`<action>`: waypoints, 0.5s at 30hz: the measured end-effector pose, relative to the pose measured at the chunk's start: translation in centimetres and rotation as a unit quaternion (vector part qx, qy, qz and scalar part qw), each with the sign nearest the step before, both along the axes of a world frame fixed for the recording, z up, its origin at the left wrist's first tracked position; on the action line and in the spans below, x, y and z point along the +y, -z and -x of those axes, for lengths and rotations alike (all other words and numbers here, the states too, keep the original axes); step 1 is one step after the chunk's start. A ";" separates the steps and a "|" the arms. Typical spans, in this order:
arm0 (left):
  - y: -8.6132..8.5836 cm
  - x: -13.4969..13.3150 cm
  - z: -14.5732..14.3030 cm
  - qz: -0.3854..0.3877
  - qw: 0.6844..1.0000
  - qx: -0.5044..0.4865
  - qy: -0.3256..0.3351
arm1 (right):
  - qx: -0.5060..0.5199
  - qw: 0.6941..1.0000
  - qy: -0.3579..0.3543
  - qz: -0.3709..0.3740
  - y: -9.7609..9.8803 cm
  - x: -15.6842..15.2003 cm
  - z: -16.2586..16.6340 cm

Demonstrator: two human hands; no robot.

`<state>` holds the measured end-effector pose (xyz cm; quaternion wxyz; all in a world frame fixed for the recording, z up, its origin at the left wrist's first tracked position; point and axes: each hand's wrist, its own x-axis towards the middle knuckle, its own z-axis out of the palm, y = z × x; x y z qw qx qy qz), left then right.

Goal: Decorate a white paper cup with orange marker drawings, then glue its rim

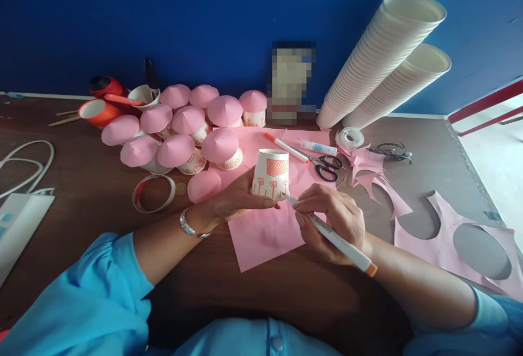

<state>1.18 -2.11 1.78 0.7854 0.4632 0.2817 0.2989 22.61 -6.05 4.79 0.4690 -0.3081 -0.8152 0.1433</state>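
My left hand (pixel 239 198) is closed around a small white paper cup (pixel 271 175), turned with its narrow end up. Orange drawings cover the cup's side: a dotted rectangle and a row of flowers with stems. Between the fingers of my right hand (pixel 333 217) is a white marker (pixel 341 242) with an orange end cap. Its tip is at the cup's lower right edge; whether it touches cannot be made out. Beneath both hands lie sheets of pink paper (pixel 261 244).
Several cups with pink paper cones (pixel 220 144) stand at back left. Scissors (pixel 327 169), another marker (pixel 286 147), a glue tube (pixel 318 146) and clear tape (pixel 350 138) lie beyond my hands. Tall cup stacks (pixel 379 56) lean right, above pink scraps (pixel 425 236). A tape ring (pixel 153 193) lies left.
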 end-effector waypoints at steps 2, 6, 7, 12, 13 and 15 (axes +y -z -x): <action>0.2 -0.1 0.0 0.007 1.000 -0.003 -0.006 | -0.005 1.000 -0.002 -0.004 0.1 0.0 0.0; 0.3 -0.2 0.0 0.016 1.000 -0.010 -0.008 | -0.004 1.000 -0.001 -0.008 0.2 0.0 0.1; 0.3 -0.2 0.0 0.018 1.000 -0.010 -0.007 | -0.004 1.000 -0.001 -0.010 0.3 0.0 0.1; 0.1 -0.1 0.0 0.023 1.000 -0.018 0.008 | -0.004 1.000 0.000 -0.011 0.3 0.0 0.2; 0.2 0.0 0.1 0.021 0.999 -0.024 0.014 | -0.005 1.000 0.000 -0.011 0.3 0.1 0.2; 0.4 0.0 0.1 0.018 0.999 -0.031 0.024 | -0.008 1.000 -0.001 -0.009 0.3 0.1 0.2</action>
